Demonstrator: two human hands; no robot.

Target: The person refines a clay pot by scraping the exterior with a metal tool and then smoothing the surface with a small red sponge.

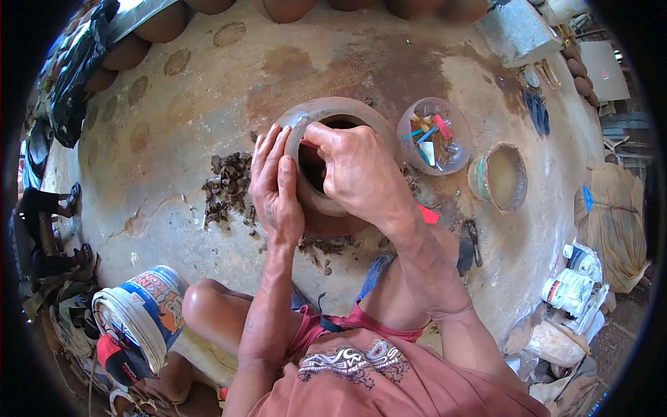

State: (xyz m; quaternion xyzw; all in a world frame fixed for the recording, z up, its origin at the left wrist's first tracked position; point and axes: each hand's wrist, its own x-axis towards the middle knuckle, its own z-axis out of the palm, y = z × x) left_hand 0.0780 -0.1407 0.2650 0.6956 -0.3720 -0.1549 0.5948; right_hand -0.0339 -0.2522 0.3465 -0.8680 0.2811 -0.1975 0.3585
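A round clay pot [340, 104] with a wide mouth stands on the floor before me, between my legs. My left hand [274, 187] lies along the left side of its neck, fingers stretched out and touching the rim. Over the mouth, my right hand [365, 170] is closed, its fingertips at the inner left edge of the rim. A small red piece [308, 144] shows under those fingers; its full shape is hidden by the hand. The inside of the pot is dark.
Clay scraps [231, 184] lie left of the pot. To the right are a clear bowl [453, 165] of small coloured tools and a tub [475, 179] of cloudy water. A white bucket [156, 285] stands at lower left. Rounded pots [163, 24] line the back. Another person's feet [73, 198] show at left.
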